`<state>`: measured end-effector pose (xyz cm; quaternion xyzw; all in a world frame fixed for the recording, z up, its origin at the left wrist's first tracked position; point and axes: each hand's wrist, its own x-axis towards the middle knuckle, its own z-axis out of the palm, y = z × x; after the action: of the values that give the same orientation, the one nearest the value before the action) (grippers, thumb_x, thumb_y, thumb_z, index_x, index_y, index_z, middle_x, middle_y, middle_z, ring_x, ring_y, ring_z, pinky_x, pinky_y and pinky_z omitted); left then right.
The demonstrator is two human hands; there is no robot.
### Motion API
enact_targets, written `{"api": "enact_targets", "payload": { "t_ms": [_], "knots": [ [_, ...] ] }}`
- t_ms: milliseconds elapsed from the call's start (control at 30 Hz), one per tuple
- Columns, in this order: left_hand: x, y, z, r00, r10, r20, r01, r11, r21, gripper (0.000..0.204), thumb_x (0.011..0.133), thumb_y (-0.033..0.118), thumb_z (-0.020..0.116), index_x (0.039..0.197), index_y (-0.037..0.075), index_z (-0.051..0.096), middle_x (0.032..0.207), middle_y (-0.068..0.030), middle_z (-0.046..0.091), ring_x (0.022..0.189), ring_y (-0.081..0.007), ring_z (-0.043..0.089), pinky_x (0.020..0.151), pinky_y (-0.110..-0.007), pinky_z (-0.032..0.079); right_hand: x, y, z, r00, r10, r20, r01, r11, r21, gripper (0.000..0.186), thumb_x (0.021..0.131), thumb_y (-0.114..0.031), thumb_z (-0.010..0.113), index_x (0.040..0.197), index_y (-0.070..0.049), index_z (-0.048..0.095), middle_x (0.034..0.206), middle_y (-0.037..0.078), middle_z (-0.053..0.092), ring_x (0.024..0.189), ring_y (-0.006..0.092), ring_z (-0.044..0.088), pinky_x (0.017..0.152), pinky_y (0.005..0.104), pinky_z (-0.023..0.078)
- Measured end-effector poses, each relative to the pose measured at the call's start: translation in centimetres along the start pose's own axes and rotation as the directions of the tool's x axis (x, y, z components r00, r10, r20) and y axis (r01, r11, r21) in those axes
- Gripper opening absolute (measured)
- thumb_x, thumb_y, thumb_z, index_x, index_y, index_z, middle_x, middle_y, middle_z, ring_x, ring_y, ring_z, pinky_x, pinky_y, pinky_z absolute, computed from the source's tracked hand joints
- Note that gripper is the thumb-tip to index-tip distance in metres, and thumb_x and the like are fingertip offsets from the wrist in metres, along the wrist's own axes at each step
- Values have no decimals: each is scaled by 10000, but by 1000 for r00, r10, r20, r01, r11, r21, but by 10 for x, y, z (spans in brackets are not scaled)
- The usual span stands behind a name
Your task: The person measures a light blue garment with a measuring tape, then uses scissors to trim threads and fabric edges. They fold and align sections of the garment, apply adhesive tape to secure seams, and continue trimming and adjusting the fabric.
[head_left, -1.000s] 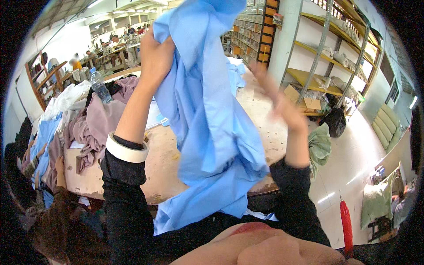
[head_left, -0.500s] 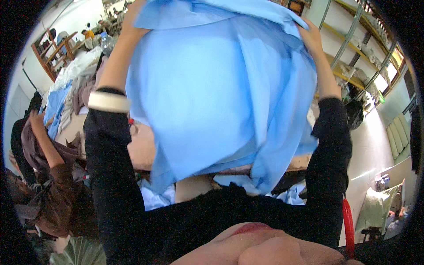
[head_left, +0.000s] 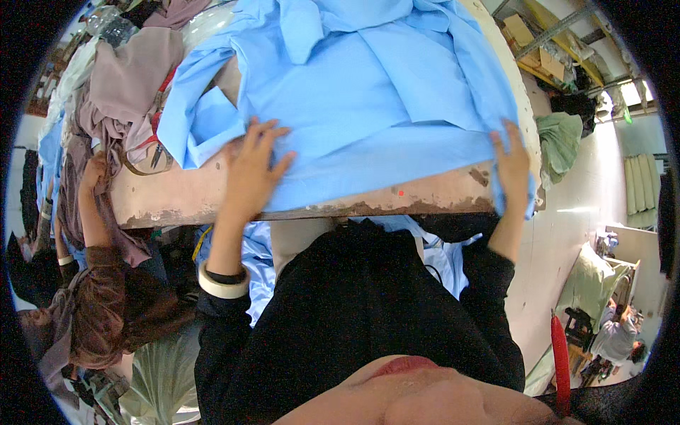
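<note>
On the worn table [head_left: 212, 195], left hand [head_left: 249, 170] presses flat, right hand [head_left: 511, 166] pinches the blue garment [head_left: 375, 106].

Worn wooden table [head_left: 191, 195], metal shelving [head_left: 559, 42], pale sunlit floor [head_left: 567, 234].

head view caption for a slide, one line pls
Person's left hand pressed flat on a light blue garment spread over a worn table, right hand at its near right corner.

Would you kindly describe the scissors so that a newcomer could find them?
Start at the worn wooden table and go to its left end. Beside the light blue cloth's folded corner lie the scissors, the only metal thing among mauve fabrics.
</note>
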<state>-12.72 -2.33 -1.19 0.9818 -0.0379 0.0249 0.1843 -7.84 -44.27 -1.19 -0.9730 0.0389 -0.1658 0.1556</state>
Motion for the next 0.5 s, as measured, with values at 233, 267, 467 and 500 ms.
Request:
{"api": "enact_targets", "payload": {
  "t_ms": [233,267,467,500],
  "knots": [
    [-12,2,11,932,351,-95,-355,935,-23,300,842,251,689,1122,167,623,1299,-28,561,1352,-274,424,1060,-507,263,-7,-34,4,937,-346,-46,344,938,-45,510,829,-297,687,1306,-148,583,1307,140,583,1185,340,527,994,475,422],
    [-8,1,16,931,345,-118,-354,933,-60,211,858,199,667,1056,133,637,1199,-36,619,1304,-276,482,1019,-443,325,-5,-39,12,951,-308,41,310,950,-48,499,816,-247,686,1296,-147,593,1297,125,593,1167,335,536,987,470,429],
    [-10,-44,21,946,104,-306,-252,831,-496,59,856,35,628,904,63,644,1065,-53,682,1232,-275,557,1003,-382,366,0,-17,23,941,-324,-100,330,942,51,508,730,50,561,1179,-158,677,1222,60,648,1105,293,560,965,420,449],
    [-17,-51,19,950,34,-310,-228,753,-617,62,848,24,634,894,64,645,1069,-48,684,1234,-267,557,1008,-379,364,-6,-9,19,905,-376,-197,395,916,67,528,717,86,535,1159,-159,689,1211,55,654,1102,289,561,966,414,448]
  ]
}}
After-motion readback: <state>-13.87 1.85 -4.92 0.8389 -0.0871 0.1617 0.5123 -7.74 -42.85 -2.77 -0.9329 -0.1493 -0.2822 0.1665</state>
